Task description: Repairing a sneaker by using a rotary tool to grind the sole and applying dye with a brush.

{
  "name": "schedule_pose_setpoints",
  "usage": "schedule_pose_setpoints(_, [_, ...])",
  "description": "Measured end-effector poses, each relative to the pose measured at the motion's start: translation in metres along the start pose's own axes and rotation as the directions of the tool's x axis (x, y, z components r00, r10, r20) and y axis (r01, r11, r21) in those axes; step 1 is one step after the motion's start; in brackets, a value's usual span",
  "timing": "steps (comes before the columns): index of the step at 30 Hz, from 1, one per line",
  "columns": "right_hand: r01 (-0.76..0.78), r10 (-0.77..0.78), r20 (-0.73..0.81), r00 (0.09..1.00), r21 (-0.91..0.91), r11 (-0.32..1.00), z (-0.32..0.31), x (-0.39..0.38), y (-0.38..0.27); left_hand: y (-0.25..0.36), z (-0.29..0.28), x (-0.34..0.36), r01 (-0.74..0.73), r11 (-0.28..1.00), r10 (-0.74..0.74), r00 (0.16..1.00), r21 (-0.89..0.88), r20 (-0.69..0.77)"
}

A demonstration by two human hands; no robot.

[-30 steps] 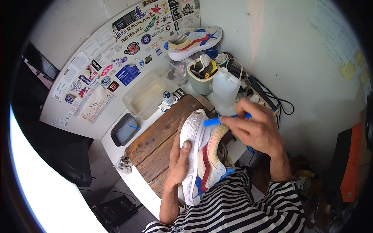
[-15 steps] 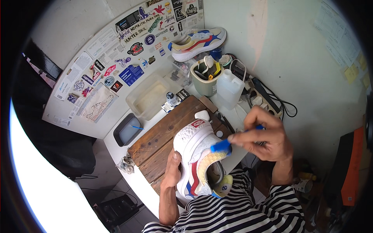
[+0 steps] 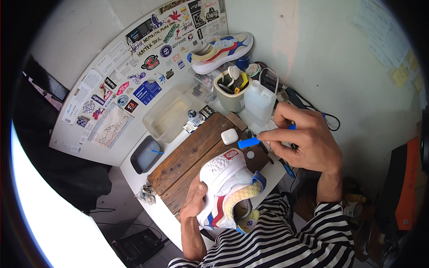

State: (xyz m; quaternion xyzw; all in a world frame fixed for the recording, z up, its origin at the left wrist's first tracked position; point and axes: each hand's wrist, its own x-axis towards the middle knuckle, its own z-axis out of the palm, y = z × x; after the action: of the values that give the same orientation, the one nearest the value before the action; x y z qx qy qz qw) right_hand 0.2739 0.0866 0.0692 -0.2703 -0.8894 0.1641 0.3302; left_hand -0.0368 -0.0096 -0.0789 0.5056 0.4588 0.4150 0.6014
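Shoe (image 3: 229, 191) at 6 o'clock, over the near edge of the table (image 3: 134, 179), left hand (image 3: 193, 198) clamped on it. Long axis foreshortened, heel toward 1 o'clock. Right hand (image 3: 308, 140) pinches blue tool (image 3: 248, 143). Red label (image 3: 231, 154) on heel; lettered stickers (image 3: 148, 91), 10 o'clock.

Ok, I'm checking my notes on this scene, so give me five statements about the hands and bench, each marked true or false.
1. The left hand holds a multicoloured shoe. True.
2. The right hand is empty. False: the right hand holds a blue tool.
3. A white rounded object lies on the wooden board. True.
4. The translucent jug stands left of the dark tray. False: the translucent jug stands right of the dark tray.
5. Both sleeves are striped. True.
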Motion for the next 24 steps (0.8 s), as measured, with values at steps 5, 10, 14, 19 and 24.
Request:
schedule_pose_setpoints(5, [0.087,-0.075,-0.07,0.995,0.195,0.977,0.024,0.003,-0.006,-0.021,0.007,0.009,0.061,0.851,-0.064,0.998,-0.521,0.012])
schedule_pose_setpoints(10, [-0.171,0.222,-0.24,0.945,0.218,0.961,0.036,-0.007,-0.008,-0.045,0.033,-0.012,0.093,0.62,-0.079,0.995,-0.779,0.056])
schedule_pose_setpoints(14, [-0.142,0.174,-0.232,0.957,0.147,0.979,0.063,-0.016,-0.014,-0.033,0.042,0.018,0.121,0.625,-0.089,0.993,-0.771,0.084])
schedule_pose_setpoints(19, [-0.242,0.251,-0.402,0.88,0.075,0.967,0.061,-0.012,-0.008,-0.034,0.043,0.012,0.117,0.632,-0.094,0.993,-0.766,0.074])
schedule_pose_setpoints(24, [-0.132,0.157,-0.197,0.968,0.135,0.982,0.078,-0.023,-0.016,-0.041,0.038,-0.013,0.126,0.637,-0.105,0.992,-0.761,0.077])
